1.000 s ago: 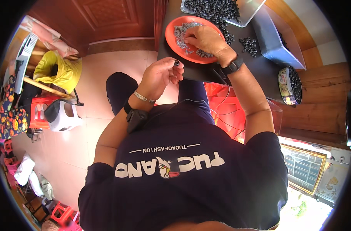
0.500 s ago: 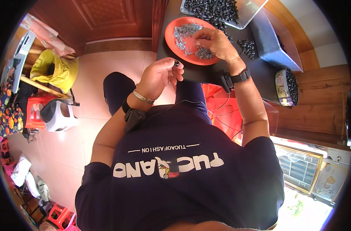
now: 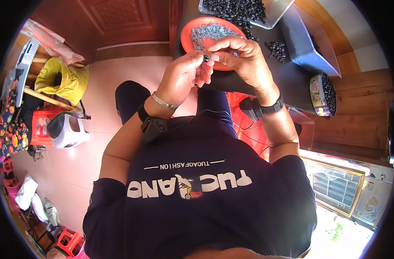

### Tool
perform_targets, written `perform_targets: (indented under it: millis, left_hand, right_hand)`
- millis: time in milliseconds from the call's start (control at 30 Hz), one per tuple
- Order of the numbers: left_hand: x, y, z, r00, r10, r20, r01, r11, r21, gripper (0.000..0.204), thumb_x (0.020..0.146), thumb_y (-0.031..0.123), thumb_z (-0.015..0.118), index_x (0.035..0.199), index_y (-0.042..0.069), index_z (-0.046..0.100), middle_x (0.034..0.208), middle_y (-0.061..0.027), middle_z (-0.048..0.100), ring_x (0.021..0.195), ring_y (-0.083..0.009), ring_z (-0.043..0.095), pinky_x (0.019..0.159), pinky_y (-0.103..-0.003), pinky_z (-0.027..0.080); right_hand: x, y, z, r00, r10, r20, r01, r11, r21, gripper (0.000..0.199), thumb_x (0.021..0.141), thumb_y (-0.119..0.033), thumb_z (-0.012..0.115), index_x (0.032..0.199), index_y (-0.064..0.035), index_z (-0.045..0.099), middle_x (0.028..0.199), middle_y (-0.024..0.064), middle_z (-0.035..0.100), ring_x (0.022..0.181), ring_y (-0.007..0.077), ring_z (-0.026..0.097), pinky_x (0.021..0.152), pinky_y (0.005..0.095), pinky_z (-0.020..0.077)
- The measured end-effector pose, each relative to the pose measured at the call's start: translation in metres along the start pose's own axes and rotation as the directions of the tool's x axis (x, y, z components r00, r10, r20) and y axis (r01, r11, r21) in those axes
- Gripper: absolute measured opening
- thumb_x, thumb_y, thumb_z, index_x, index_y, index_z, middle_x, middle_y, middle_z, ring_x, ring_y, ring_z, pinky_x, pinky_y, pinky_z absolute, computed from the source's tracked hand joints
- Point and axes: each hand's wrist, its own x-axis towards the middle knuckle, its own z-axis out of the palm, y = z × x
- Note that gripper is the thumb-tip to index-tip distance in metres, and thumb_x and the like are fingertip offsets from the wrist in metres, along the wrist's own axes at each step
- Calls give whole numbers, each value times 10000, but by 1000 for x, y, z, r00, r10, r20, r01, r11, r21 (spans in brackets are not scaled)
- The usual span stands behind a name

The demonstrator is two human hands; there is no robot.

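Note:
Between the thumb and fingers of my left hand (image 3: 184, 75) sits a small black round part (image 3: 206, 58), like a knob or cap. My right hand (image 3: 246, 62) has come up against it, thumb and forefinger pinched beside the part; whatever those fingertips hold is too small to make out. Both hands are over the near edge of a red plate (image 3: 186, 42), and the right one hides part of it. Small silvery metal pieces (image 3: 211, 31) lie scattered on the plate.
A clear tray with many black parts (image 3: 236, 11) stands at the far edge of the dark table (image 3: 259, 82). Loose black parts (image 3: 275, 51) lie near a blue-grey bin (image 3: 307, 47). A round tin (image 3: 320, 95) of black parts stands at the right. A yellow bag (image 3: 63, 80) is at left.
My right hand has left the metal pieces on the plate and moved left and nearer, to my left hand. The left hand has risen slightly, still holding the black part.

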Motion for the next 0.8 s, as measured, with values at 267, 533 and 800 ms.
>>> perform_targets:
  millis: [267,533,800]
  left_hand:
    - [1,-6,-1,999,-24,-42,24,1000,-3,255,948,254,436,970,32,558,827,-47,578,700,-136,549,604,-236,402]
    - [-1,-8,-6,998,-5,-67,-5,989,-146,205,946,220,450,966,43,551,852,-68,604,729,-179,583,640,-275,425]
    - [3,-7,3,991,-65,-114,49,989,-136,189,919,229,482,971,66,563,880,-65,623,799,-172,587,698,-282,424]
  right_hand:
    - [-6,2,6,1000,-22,-20,16,963,-269,129,820,23,653,946,-8,651,846,32,646,808,102,624,728,250,528]
    - [-12,12,20,947,-316,-53,240,809,-536,197,746,-32,731,931,-32,662,864,69,653,809,184,650,715,287,522]
    - [-19,12,19,878,-474,-62,279,613,-739,217,701,-63,723,911,-67,667,852,51,653,810,235,625,705,323,523]
